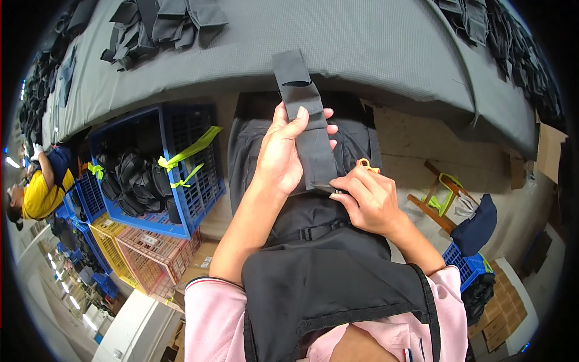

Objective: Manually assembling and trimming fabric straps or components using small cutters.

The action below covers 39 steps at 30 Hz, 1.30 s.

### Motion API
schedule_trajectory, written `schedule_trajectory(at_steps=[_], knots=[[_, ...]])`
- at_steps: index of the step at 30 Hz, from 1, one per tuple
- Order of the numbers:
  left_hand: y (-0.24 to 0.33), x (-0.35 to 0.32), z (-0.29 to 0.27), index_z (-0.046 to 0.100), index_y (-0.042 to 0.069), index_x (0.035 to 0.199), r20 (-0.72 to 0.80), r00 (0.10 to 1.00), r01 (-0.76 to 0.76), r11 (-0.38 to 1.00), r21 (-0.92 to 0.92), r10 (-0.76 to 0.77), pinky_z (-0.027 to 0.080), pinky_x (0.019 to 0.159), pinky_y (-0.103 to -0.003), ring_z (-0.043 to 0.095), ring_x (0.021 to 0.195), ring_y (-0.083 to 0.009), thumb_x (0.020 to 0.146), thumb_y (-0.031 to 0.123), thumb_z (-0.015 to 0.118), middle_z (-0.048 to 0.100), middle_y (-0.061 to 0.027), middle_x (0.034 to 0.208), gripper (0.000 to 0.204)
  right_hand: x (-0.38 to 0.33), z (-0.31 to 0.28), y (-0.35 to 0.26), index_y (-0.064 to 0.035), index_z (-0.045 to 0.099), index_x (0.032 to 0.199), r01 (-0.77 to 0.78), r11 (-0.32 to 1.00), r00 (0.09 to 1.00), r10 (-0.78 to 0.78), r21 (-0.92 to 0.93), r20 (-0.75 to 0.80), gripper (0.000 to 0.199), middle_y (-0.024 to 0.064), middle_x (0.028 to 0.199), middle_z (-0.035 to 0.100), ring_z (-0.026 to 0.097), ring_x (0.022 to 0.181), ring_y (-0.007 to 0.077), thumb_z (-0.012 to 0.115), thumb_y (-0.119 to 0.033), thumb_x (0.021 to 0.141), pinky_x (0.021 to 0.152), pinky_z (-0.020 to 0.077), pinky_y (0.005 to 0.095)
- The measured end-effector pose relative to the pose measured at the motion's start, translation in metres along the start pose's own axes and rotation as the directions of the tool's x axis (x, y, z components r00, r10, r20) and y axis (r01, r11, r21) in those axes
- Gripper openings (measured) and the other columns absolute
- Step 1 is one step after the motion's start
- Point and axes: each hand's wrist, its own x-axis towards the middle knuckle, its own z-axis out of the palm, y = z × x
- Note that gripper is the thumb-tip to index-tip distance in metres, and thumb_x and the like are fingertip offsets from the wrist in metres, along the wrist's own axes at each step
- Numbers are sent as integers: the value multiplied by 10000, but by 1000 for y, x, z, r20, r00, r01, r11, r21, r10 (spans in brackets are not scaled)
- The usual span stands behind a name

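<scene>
A dark grey fabric strip (315, 151), folded with an open slot near its far end, stretches upright over my lap. My left hand (281, 151) is closed round its middle, thumb on top and fingertips showing at the right edge. At the near end, my right hand (371, 199) pinches the strip's corner between thumb and forefinger. A small yellow-orange looped thing (367, 166) sticks out behind the right hand's knuckles; its kind is unclear. Something small and dark shows at those fingertips, too small to name. A black apron (332, 271) covers my front.
Ahead, a grey cloth-covered table (253, 66) holds piles of grey fabric pieces (166, 24). Left stands a blue crate (187, 151) of black items, above a pink crate (157, 247). A wooden stool (437, 199) is on the right. A person in yellow (42, 193) works far left.
</scene>
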Motion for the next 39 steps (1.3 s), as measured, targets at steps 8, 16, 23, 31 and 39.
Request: schedule_trajectory(at_steps=[8,16,23,31,39], knots=[[-2,3,-2,390,81,1223,14,1000,23,999,-39,-22,549,766,-439,619,943,-290,970,194,431,562,-195,1154,280,-2,0,1,-64,619,843,37,999,991,-34,17,-127,254,41,722,538,563,580,206,748,-69,624,504,436,299],[-3,-5,1,347,76,1244,128,991,-44,997,63,36,547,806,-446,601,1015,-287,953,219,484,525,-175,1228,352,28,-15,2,-56,603,987,-340,854,935,353,395,43,335,67,799,507,518,644,148,735,-36,681,559,422,264],[-5,1,1,378,109,1196,-12,999,-51,995,-86,50,549,703,-373,632,870,-221,949,208,499,557,-163,1181,292,2,12,-11,-44,624,803,189,975,977,-175,120,-123,343,43,612,474,520,520,204,653,-3,465,434,405,309],[-1,-2,5,385,86,1213,-52,982,-172,976,131,181,543,630,-334,646,796,-209,903,243,589,602,-138,1049,402,5,-13,-10,-73,627,985,-225,922,958,269,315,-101,355,56,776,557,528,546,158,773,-103,662,488,445,267],[-3,-5,10,386,78,1225,-44,984,-164,978,126,170,542,617,-328,645,789,-209,908,240,580,597,-150,1051,406,6,-11,1,-75,639,964,-175,983,970,162,-59,-181,334,54,779,557,544,597,202,753,-74,650,529,441,301]])
